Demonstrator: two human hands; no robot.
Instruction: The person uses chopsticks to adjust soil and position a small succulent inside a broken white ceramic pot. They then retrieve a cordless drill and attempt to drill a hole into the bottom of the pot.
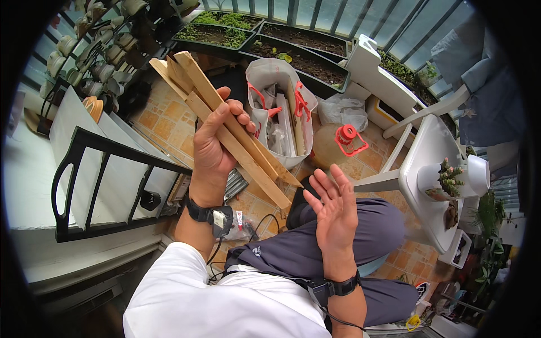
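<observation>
Several pale wooden strips (241,156), one with a pointed end, lie bundled in my left hand (219,135), whose thumb and fingers close round them. My right hand (334,207) is raised palm up beside the lower ends of the strips, fingers apart, holding nothing. Beyond the strips stands an open white bag (277,67) with red handles; long boards (286,122) and clear plastic wrapping show inside it. Right of the bag is a large plastic jug (327,145) with a red cap and handle.
Planter boxes (308,63) line the railing. A white chair (405,169) bearing potted plants (450,179) stands at right. To the left are a black-framed rack (80,186) and a shoe rack (101,63). A plastic packet (241,228) lies on the tiled floor (169,114) near my left wrist.
</observation>
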